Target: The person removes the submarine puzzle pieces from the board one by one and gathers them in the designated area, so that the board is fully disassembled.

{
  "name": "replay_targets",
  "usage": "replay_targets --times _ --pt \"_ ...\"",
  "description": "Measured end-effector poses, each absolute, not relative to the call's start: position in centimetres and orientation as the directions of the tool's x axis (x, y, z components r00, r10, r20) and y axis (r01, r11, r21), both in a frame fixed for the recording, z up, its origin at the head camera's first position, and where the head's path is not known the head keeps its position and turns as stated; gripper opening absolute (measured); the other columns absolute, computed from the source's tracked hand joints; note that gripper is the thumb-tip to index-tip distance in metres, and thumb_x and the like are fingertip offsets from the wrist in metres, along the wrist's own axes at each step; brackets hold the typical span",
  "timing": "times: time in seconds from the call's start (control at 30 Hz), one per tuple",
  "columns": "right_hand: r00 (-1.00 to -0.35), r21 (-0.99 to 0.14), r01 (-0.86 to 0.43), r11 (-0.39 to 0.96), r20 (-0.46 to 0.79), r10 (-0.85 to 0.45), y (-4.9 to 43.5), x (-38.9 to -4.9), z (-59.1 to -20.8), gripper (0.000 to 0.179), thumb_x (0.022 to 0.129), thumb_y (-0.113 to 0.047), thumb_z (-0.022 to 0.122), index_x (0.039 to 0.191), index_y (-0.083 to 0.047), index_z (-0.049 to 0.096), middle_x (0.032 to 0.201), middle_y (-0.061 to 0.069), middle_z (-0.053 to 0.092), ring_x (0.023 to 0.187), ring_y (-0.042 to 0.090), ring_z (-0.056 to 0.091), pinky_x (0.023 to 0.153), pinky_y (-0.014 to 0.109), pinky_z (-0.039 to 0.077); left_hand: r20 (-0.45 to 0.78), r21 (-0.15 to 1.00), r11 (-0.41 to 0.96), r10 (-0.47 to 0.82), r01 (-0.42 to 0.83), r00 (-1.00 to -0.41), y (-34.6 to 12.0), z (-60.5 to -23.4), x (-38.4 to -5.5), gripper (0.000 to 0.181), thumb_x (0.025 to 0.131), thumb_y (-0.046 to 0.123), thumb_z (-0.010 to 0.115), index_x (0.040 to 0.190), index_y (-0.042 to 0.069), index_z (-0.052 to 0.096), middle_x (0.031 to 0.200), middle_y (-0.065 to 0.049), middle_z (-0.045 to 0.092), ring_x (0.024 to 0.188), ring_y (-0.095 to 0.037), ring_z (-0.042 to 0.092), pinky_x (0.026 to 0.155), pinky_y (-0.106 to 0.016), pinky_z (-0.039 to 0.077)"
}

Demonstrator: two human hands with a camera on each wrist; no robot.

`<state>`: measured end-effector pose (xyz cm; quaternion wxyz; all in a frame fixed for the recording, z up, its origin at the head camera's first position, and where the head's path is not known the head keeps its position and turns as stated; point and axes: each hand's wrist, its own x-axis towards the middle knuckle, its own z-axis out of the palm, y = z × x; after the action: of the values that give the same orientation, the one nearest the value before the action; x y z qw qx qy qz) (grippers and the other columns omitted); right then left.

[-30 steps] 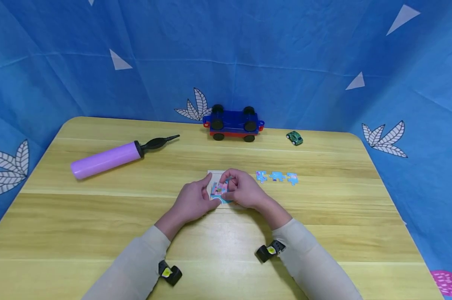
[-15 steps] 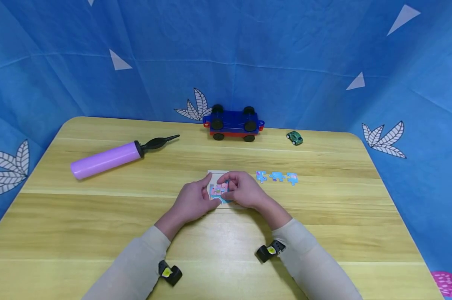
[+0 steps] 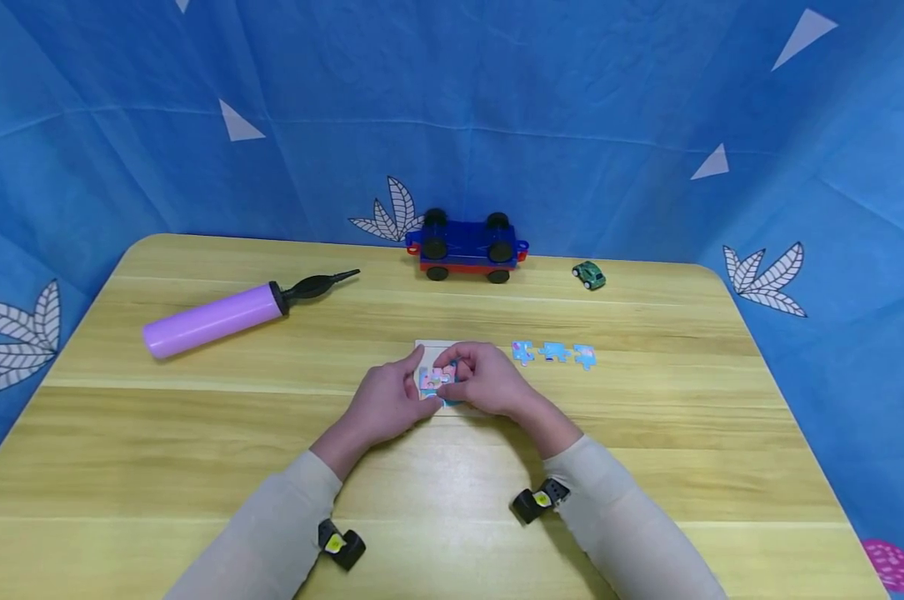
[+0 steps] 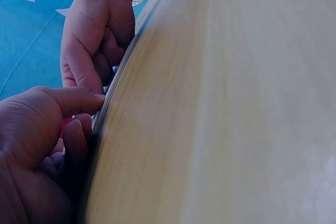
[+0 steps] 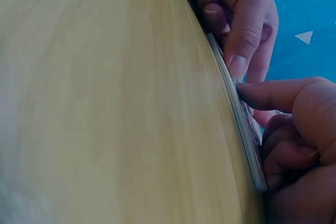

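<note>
Right hand [image 3: 492, 383]: Thumb and forefinger have edged slightly left over the past second, and the joined pieces [image 3: 432, 379] now sit squarer to the board [image 3: 432, 349]; we see the two digits pinching the pieces, the remaining fingers folded.
Left hand [image 3: 387, 402]: Grips the board's left side, forefinger up near the far corner, thumb on the near edge, its tip close to our right thumb.
Joined pieces: Lie on the board between our hands, near the middle of the worktop [image 3: 452, 492]; fingers cover their right part, so we cannot tell whether every tab is flat.
Piece feel: We judge them light, thin and fairly stiff, with a smooth printed face that could slip under a fingertip; tabs might bend or part if pushed from one side.
Piece edges: Best held, we reckon, by opposite outer sides, pressed flat rather than lifted.
Board rim: Slim and likely rigid; we would steady it by its sides, off the picture.
Right side: Three loose pieces [image 3: 554, 352] lie just beyond our right hand, the nearest limit to a sideways move.
Left side: More room, we judge, with the pump [image 3: 212, 321] well apart.
Far edge: Truck [image 3: 466, 242] and car [image 3: 590, 276] stand there, well beyond the board.
</note>
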<state>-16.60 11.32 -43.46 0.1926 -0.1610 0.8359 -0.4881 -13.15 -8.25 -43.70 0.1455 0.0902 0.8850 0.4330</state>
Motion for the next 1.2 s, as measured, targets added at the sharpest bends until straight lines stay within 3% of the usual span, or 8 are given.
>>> replay_targets --times 0.63,1.2 --pt "-0.891 -0.839 -0.171 0.516 -0.091 -0.444 11.23 -16.22 -43.6 0.023 0.082 -0.008 0.082 0.101 -0.011 0.071 0.06 -0.002 0.044 0.055 0.014 0.042 0.059 0.031 0.038 -0.16 0.8 0.597 0.301 0.055 -0.94 -8.38 -43.79 -13.16 0.086 0.086 0.026 0.08 0.155 0.003 0.033 0.065 0.0 0.054 0.054 -0.016 0.051 0.052 -0.032 0.04" --pt "-0.885 -0.853 -0.16 0.497 -0.099 -0.455 11.21 -16.3 -43.81 0.02 0.082 -0.008 0.082 0.098 -0.008 0.07 0.061 -0.003 0.044 0.056 0.012 0.042 0.059 0.028 0.038 -0.158 0.798 0.601 0.295 0.054 -0.942 -8.37 -43.95 -13.15 0.087 0.085 0.025 0.08 0.155 0.003 0.033 0.065 0.0 0.055 0.054 -0.016 0.05 0.052 -0.031 0.04"
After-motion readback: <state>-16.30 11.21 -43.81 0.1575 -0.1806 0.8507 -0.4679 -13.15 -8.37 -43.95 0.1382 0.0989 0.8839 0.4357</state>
